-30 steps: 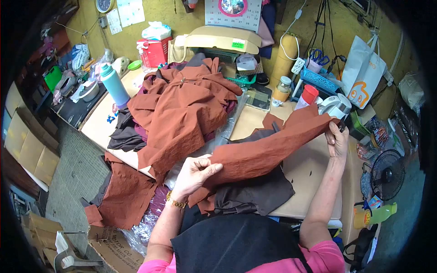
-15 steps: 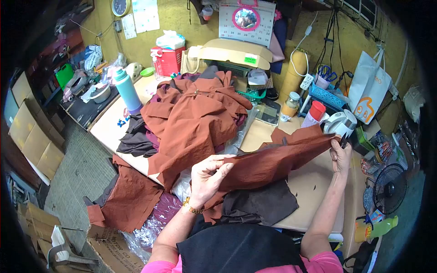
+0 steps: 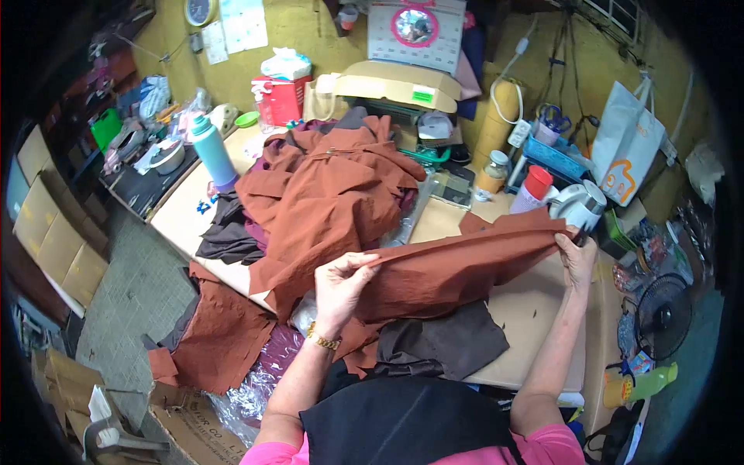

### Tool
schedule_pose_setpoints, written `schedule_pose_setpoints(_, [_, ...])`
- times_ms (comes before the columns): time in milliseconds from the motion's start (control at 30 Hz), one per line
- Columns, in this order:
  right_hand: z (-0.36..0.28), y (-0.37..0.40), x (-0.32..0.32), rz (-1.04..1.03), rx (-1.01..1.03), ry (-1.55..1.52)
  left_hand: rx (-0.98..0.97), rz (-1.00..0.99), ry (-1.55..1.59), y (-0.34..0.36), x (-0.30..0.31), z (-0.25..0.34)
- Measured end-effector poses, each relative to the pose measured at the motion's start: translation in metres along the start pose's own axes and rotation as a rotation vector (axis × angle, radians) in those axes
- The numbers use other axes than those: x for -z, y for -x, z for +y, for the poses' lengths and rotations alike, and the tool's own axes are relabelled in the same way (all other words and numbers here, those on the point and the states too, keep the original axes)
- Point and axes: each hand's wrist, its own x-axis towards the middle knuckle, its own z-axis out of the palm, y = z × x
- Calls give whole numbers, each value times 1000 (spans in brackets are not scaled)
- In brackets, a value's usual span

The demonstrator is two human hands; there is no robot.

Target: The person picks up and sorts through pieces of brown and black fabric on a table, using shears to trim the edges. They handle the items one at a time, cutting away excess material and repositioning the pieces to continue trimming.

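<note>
Update: left hand [image 3: 341, 283] is clamped on the near end of the rust-brown cloth strip [image 3: 457, 267], fingers pinching its top edge. Right hand [image 3: 577, 260] grips the far end at centre right, just below the white kettle [image 3: 583, 203]. There's something small and dark at those fingertips, but we can't tell what.

Change over the last second: the left hand came up slightly and re-pinched, the right dropped a touch, and the sagging strip is now pulled into a straight, taut edge between both hands. We read that as the edge now being lined up and under tension, not just picked up.

The strip hangs above the table [image 3: 527, 310], over a dark brown piece [image 3: 449, 345] lying at the near edge. The big rust fabric pile [image 3: 325, 186] sits untouched at upper centre, with the teal bottle [image 3: 211, 151] to its left.
</note>
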Motion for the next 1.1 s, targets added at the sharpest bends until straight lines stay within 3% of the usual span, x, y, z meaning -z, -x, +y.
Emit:
schedule_pose_setpoints(67, [5,-3,5,88,-28,209,15,17,-109,-3,7,-4])
schedule_pose_setpoints(200, [-10,4,-15,110,134,452,-111,70,-233,-10,16,-10])
schedule_pose_setpoints(333, [-32,14,-36,-14,202,297,57,131,-133,-12,24,-6])
schedule_pose_setpoints(633, [-35,13,-34,-50,124,228,-124,42,-87,-11,41,-11])
schedule_pose_setpoints(700, [-47,18,-38,-163,138,173,-84,-34,-5,-5,34,13])
schedule_pose_setpoints(733, [-44,14,-28,-329,122,330,-49,-82,35,-3,26,32])
schedule_pose_setpoints(800, [-16,-2,-34,-420,357,690,53,-201,-370,-9,32,35])
schedule_pose_setpoints(867, [-25,2,-64,-462,6,612,-398,-432,-1150,-21,67,5])
schedule_pose_setpoints(933, [-4,-3,-80,-575,111,282,-391,-411,-1181,-12,80,-5])
schedule_pose_setpoints(1000, [-30,10,-104,-612,-49,182,375,-274,-231,9,69,26])
schedule_pose_setpoints(1100, [-57,24,-159,-854,19,-129,472,-260,220,34,124,28])
